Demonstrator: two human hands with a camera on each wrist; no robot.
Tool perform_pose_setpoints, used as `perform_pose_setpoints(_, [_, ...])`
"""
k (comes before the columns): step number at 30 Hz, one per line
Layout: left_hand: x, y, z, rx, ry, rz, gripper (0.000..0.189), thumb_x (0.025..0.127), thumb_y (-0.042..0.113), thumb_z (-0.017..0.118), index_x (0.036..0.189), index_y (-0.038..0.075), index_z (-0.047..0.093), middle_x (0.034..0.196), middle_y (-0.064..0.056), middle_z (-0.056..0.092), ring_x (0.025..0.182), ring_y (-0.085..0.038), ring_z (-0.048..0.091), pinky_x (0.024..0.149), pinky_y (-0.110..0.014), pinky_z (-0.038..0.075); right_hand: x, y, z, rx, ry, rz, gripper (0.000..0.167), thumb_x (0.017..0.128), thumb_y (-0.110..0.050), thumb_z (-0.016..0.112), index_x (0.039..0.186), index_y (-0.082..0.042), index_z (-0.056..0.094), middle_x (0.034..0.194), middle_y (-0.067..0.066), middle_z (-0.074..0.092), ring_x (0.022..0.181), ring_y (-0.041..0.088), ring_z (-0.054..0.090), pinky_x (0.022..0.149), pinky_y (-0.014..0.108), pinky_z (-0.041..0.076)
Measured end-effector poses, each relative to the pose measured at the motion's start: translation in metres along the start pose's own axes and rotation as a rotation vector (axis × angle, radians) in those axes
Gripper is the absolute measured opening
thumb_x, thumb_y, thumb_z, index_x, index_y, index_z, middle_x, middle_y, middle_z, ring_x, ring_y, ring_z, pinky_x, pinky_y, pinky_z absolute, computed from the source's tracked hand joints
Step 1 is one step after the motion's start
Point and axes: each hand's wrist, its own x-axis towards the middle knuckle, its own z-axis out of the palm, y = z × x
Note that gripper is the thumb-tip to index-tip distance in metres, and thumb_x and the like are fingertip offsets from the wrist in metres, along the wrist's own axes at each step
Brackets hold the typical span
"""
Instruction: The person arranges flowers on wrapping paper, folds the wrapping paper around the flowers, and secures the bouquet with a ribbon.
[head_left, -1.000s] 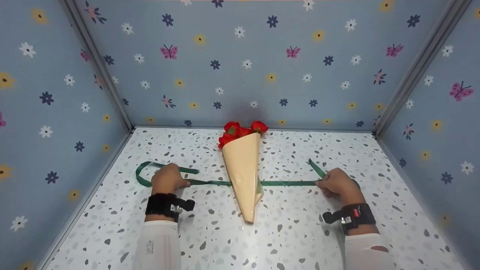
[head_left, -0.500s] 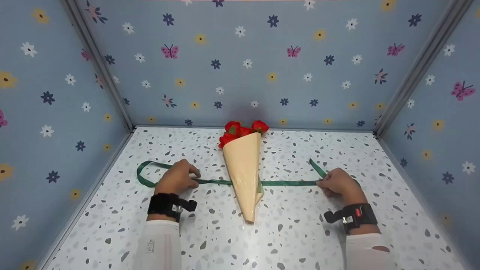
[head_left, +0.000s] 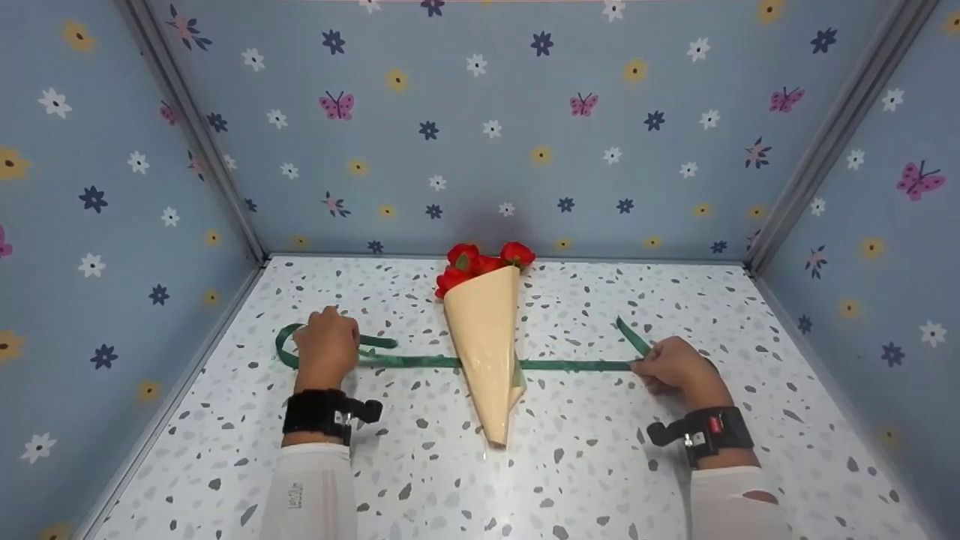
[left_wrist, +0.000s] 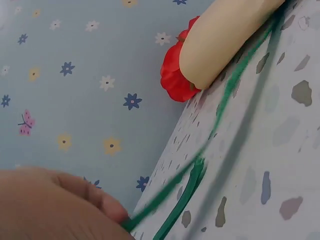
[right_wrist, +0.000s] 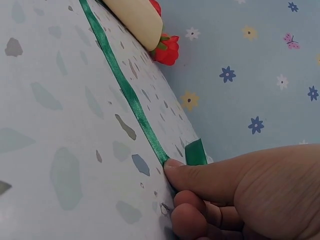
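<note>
A green ribbon runs across the speckled tabletop and passes beneath a bouquet wrapped in cream paper, whose red flowers point to the back. My left hand grips the ribbon left of the bouquet; in the left wrist view, the ribbon rises off the surface and casts a shadow. A loop and loose end lie by that hand. To the right of the bouquet, my right hand pinches the ribbon between thumb and fingers, low at the table. A short ribbon end sticks up past it.
The white speckled table is enclosed by blue flower-printed panels at the back and both sides. Metal posts stand at the back corners.
My left hand first slid right along the ribbon toward the bouquet, then came back left, gripping the ribbon and drawing it taut. My right hand has stayed in place.
</note>
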Motion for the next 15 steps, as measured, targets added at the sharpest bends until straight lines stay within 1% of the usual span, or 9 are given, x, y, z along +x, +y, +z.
perform_pose_setpoints(3, [-0.010,-0.002,-0.010,0.040,-0.123,-0.118,0.037,0.101,-0.001,0.067,0.137,-0.007,0.071,0.152,-0.044,0.054,0.141,-0.063,0.051,0.111,-0.084,0.047,0.000,0.000,0.000,-0.015,-0.005,-0.014,0.024,0.105,-0.027,0.082,0.098,-0.007,0.070,0.085,0.004,0.078,0.075,0.017,0.074,0.069,0.030,0.058])
perform_pose_setpoints(5, [-0.015,0.000,-0.019,0.006,-0.210,-0.165,0.055,0.100,0.005,0.072,0.151,-0.011,0.061,0.155,-0.044,0.055,0.138,-0.059,0.057,0.109,-0.077,0.053,0.000,0.000,0.000,-0.017,-0.008,-0.023,0.024,0.105,-0.027,0.082,0.097,-0.007,0.071,0.084,0.004,0.079,0.074,0.017,0.074,0.069,0.030,0.058])
perform_pose_setpoints(6, [-0.017,0.001,-0.023,-0.020,-0.241,-0.174,0.056,0.100,0.009,0.075,0.150,-0.011,0.061,0.150,-0.041,0.061,0.130,-0.054,0.063,0.105,-0.072,0.057,0.000,0.000,0.000,-0.018,-0.011,-0.029,0.025,0.105,-0.027,0.082,0.097,-0.007,0.071,0.084,0.004,0.079,0.074,0.017,0.074,0.069,0.030,0.058])
perform_pose_setpoints(8, [-0.020,0.004,-0.028,-0.048,-0.302,-0.170,0.049,0.102,0.024,0.080,0.136,-0.010,0.071,0.125,-0.029,0.075,0.107,-0.041,0.072,0.092,-0.060,0.062,-0.001,0.000,0.000,-0.008,-0.011,-0.024,0.024,0.105,-0.026,0.082,0.095,-0.008,0.071,0.083,0.004,0.078,0.074,0.017,0.074,0.069,0.030,0.058])
perform_pose_setpoints(10, [-0.019,0.008,-0.029,-0.084,-0.348,-0.171,0.045,0.110,0.040,0.072,0.113,-0.004,0.080,0.096,-0.015,0.078,0.084,-0.028,0.068,0.081,-0.048,0.060,-0.002,-0.001,-0.002,-0.002,-0.018,-0.025,0.024,0.106,-0.025,0.081,0.094,-0.007,0.071,0.083,0.003,0.078,0.074,0.016,0.074,0.068,0.030,0.059])
perform_pose_setpoints(11, [-0.019,0.010,-0.028,-0.093,-0.360,-0.178,0.052,0.114,0.047,0.065,0.104,-0.001,0.081,0.086,-0.010,0.075,0.079,-0.025,0.065,0.079,-0.045,0.059,-0.003,-0.001,-0.003,0.001,-0.021,-0.022,0.023,0.106,-0.025,0.080,0.094,-0.007,0.071,0.083,0.003,0.078,0.074,0.016,0.074,0.069,0.030,0.059])
perform_pose_setpoints(12, [-0.018,0.011,-0.026,-0.094,-0.364,-0.191,0.059,0.116,0.054,0.057,0.095,0.005,0.081,0.081,-0.006,0.071,0.075,-0.023,0.063,0.077,-0.043,0.056,-0.004,-0.001,-0.004,0.000,-0.023,-0.019,0.024,0.107,-0.025,0.079,0.093,-0.007,0.071,0.082,0.003,0.077,0.074,0.016,0.074,0.068,0.030,0.059])
perform_pose_setpoints(13, [-0.017,0.011,-0.023,-0.094,-0.366,-0.208,0.064,0.118,0.056,0.050,0.094,0.007,0.081,0.082,-0.005,0.071,0.076,-0.022,0.062,0.078,-0.043,0.056,-0.004,-0.002,-0.005,-0.004,-0.026,-0.018,0.025,0.108,-0.025,0.078,0.093,-0.007,0.071,0.081,0.003,0.077,0.073,0.016,0.074,0.068,0.030,0.059])
perform_pose_setpoints(15, [-0.015,0.010,-0.018,-0.108,-0.358,-0.248,0.065,0.119,0.056,0.046,0.101,0.006,0.083,0.098,-0.011,0.077,0.084,-0.024,0.065,0.084,-0.046,0.059,-0.006,-0.003,-0.006,-0.036,-0.023,-0.025,0.030,0.111,-0.029,0.074,0.091,-0.006,0.072,0.078,0.002,0.075,0.071,0.016,0.072,0.066,0.030,0.058])
